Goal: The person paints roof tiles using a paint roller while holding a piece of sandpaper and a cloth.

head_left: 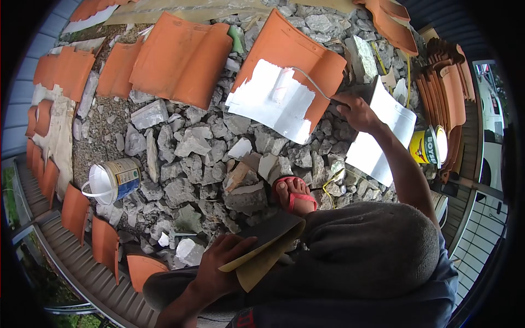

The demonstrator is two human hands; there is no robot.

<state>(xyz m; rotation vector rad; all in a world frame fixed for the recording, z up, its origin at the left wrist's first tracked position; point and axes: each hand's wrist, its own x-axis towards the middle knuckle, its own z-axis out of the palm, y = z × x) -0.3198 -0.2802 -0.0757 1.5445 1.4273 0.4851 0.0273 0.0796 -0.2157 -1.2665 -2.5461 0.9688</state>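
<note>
Gripping a wire-framed white roller (280, 89) on a half-white orange clay tile (283, 53), my right hand (358, 112) curls its fingers; my left hand (221, 265) pinches a folded black-and-tan sheet (268, 240).

One head-worn wide-angle camera looks forward and down, the left hand (223, 256) nearer than the right hand (358, 112).

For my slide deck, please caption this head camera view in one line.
Right hand holding a roller against a partly white orange tile, left hand gripping a folded sheet, above grey rubble.
</note>
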